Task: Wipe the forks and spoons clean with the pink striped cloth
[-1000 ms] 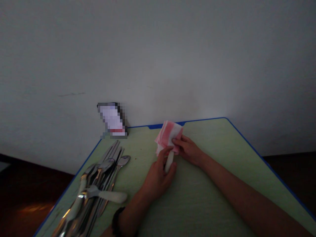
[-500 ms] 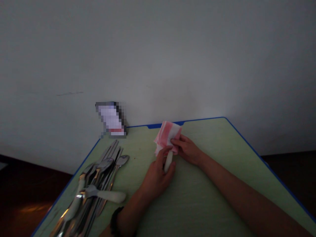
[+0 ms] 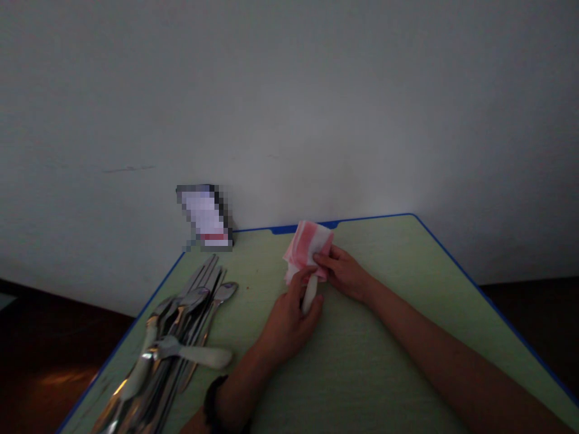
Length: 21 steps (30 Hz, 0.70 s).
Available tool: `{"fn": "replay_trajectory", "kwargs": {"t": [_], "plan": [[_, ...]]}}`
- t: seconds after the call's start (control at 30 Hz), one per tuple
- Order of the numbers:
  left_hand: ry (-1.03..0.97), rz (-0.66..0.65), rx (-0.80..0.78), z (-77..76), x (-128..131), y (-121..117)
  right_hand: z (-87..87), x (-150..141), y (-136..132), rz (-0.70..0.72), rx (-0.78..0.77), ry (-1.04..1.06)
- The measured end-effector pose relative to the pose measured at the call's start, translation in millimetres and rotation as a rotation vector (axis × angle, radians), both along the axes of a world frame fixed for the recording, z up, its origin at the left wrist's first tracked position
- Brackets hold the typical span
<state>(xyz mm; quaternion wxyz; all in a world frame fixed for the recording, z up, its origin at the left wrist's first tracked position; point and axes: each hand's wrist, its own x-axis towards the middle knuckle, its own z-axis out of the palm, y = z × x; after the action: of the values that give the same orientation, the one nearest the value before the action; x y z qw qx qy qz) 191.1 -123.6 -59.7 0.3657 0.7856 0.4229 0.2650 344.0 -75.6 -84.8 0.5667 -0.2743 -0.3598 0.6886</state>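
My left hand (image 3: 292, 319) is closed on the pale handle of a piece of cutlery (image 3: 310, 294). The head of that piece is covered by a pink and white striped cloth (image 3: 312, 244), so its kind cannot be told. My right hand (image 3: 344, 272) pinches the cloth from the right, thumb on top. Both hands are over the middle of the table, close together. To their left lies a pile of spoons, forks and other metal cutlery (image 3: 181, 325), with a pale-handled piece (image 3: 205, 355) lying across it.
The light green table (image 3: 384, 374) has a blue edge and stands against a grey wall (image 3: 344, 108). A phone with a blurred-out screen (image 3: 205, 217) leans on the wall at the table's back left corner. Dark floor (image 3: 49, 361) shows on both sides.
Almost nothing differs. The whole view has shifted very slightly, while both hands keep the same hold on the handle and the cloth.
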Motion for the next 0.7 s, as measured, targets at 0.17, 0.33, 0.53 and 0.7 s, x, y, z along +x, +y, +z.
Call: {"fn": "replay_trajectory", "kwargs": {"t": [0.17, 0.33, 0.53, 0.7], "plan": [[-0.008, -0.003, 0.015, 0.3, 0.2, 0.1, -0.6, 0.7, -0.1, -0.002, -0.001, 0.004], [0.015, 0.003, 0.019, 0.4, -0.3, 0.2, 2.2, -0.1, -1.2, 0.003, -0.016, 0.034], [-0.001, -0.006, 0.018, 1.7, 0.3, 0.4, 3.1, -1.0, -1.7, -0.001, -0.022, 0.014], [-0.005, -0.012, 0.020, 0.7, 0.3, 0.1, 3.5, -0.7, -1.5, -0.010, -0.028, 0.007]]}}
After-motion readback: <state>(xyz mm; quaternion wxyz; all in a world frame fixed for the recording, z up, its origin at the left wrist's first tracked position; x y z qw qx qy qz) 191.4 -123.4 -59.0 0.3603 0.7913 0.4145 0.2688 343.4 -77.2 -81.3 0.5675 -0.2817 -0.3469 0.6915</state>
